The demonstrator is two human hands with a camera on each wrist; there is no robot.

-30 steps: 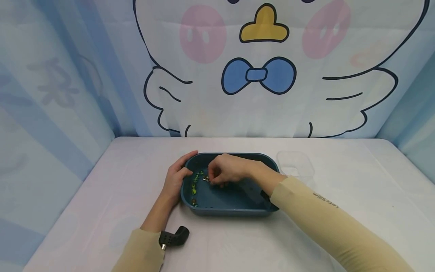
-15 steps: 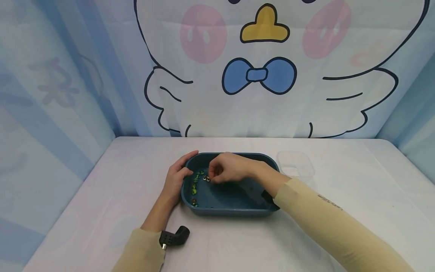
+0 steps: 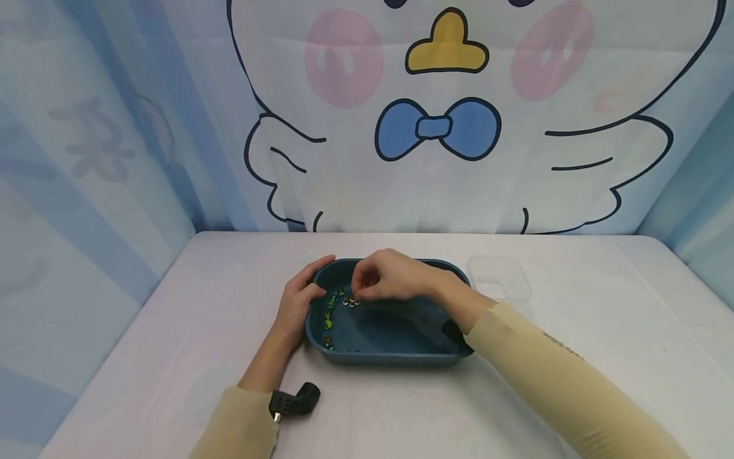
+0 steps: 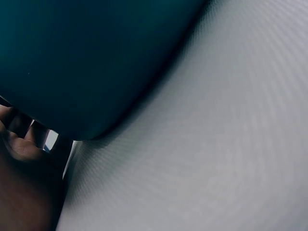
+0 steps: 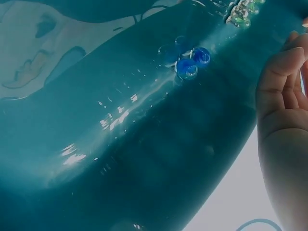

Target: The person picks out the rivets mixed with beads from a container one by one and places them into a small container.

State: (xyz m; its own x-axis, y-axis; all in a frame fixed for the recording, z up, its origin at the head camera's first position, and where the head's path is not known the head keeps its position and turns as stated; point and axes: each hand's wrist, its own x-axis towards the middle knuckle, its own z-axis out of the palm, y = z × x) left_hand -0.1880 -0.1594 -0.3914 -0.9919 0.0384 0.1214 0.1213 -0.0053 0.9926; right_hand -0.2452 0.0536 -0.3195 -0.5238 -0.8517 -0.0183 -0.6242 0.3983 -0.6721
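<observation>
Two hands work at one tray [image 3: 395, 338] in the head view; it sits on the white table [image 3: 172, 357], and we see the left hand [image 3: 298, 296] holding its left end, thumb at the rim and fingers along the outside, presumably so that it does not slide; the right hand [image 3: 390, 277] reaches in over the right side, its fingers bent and thumb and fingertips drawn together just beside a small group of pale marbles [image 3: 352, 304]; we cannot tell whether a marble is pinched between them; green marbles [image 3: 328, 315] lie in a line near the tray's left wall, the pale ones apart from them, as if kept by colour; a clear box [image 3: 513, 287] stands beyond the tray's right end, perhaps set there to be out of the arm's way.

From the left wrist, we see mostly the tray's outer wall and the table; the left hand's fingers are dark and only partly shown at the tray's edge.

From the right wrist, blue marbles [image 5: 187, 69] rest close together at the foot of a tray wall, with green ones further up; the right hand's bent fingers show at the edge, but their tips are too cut off for us to judge what they hold.
</observation>
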